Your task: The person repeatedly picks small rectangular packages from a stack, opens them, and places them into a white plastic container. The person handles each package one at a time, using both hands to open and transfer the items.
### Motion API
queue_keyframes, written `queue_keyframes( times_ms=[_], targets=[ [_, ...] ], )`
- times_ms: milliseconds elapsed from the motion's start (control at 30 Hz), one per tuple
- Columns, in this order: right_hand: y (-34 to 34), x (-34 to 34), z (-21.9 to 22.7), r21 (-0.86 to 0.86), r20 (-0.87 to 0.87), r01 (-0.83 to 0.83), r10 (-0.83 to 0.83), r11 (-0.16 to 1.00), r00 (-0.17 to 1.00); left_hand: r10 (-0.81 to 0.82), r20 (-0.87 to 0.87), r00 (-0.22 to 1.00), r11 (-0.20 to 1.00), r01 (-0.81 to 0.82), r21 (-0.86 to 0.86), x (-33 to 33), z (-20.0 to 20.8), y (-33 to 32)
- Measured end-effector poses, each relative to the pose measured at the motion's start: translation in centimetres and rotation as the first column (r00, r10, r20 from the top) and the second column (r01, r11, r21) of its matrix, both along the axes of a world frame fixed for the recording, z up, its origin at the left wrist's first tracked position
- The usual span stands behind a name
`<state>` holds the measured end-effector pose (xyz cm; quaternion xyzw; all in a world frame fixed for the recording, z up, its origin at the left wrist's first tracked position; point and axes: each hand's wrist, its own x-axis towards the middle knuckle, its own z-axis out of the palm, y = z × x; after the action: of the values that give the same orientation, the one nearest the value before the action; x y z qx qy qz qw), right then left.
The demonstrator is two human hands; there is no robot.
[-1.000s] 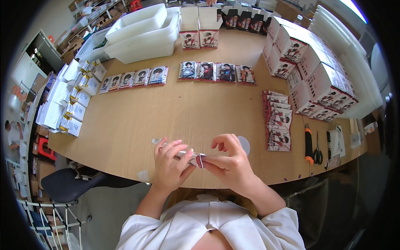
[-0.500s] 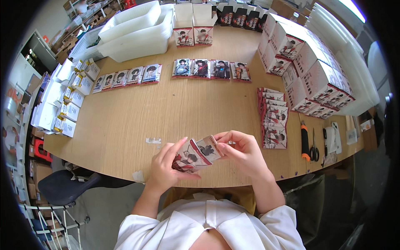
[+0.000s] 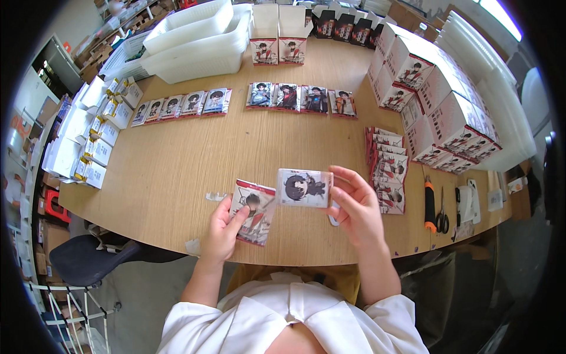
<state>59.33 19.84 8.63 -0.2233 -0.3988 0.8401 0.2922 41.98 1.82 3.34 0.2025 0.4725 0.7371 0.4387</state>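
My left hand [image 3: 220,235] pinches a red-edged printed packet [image 3: 258,223] with its thumb across the front, above the near edge of the table. To its right, my right hand [image 3: 357,206] holds a clear-sleeved card [image 3: 305,189] by its right end. A dark-haired cartoon figure on the card lies sideways. Card and packet are very close at their neighbouring edges. Something small and pale shows below my right fingers, too hidden to name. Beyond my right hand lies an overlapping column of similar packets [image 3: 390,166].
Two rows hold picture cards on packets: a left row [image 3: 192,104] and a middle row [image 3: 288,98]. Stacked printed boxes [image 3: 433,88] stand right, with an orange-handled tool [image 3: 430,203] and scissors [image 3: 442,219] nearer. White boxes [image 3: 97,152] line the left edge; white plastic bins [image 3: 197,59] stand behind.
The card, partly in the packet's mouth before, is now out and turned face up in my right hand. My left hand has tipped the packet more upright and moved slightly left.
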Motion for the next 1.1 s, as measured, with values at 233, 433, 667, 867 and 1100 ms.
queue_keyframes(
  times_ms=[233, 433, 667, 867, 1100],
  targets=[
    [-5.7, -2.5, -4.2, 0.307, 0.032, 0.152, -0.170, 0.939, 0.985, 0.041, 0.392, 0.919, 0.976, -0.120, 0.181, 5.0, 1.2, 3.4],
    [-7.2, -3.4, -4.4, 0.837, 0.096, 0.142, -0.397, 0.528, 0.913, 0.101, 0.280, 0.955, 0.981, -0.142, 0.131, 5.6, 1.4, 4.0],
    [-6.6, -3.6, -3.7, 0.960, 0.151, -0.026, -0.440, 0.277, 0.885, 0.067, 0.287, 0.956, 0.984, -0.111, 0.139, 3.8, 1.6, 3.9],
    [-6.2, -4.2, -3.0, 0.974, 0.167, -0.093, -0.383, 0.204, 0.908, 0.042, 0.303, 0.952, 0.991, -0.078, 0.106, 2.0, 2.0, 3.8],
    [-6.0, -5.8, -2.4, 0.973, 0.187, -0.124, -0.345, 0.195, 0.920, 0.058, 0.298, 0.953, 0.989, -0.096, 0.115, 0.0, 1.8, 3.9]
  ],
)
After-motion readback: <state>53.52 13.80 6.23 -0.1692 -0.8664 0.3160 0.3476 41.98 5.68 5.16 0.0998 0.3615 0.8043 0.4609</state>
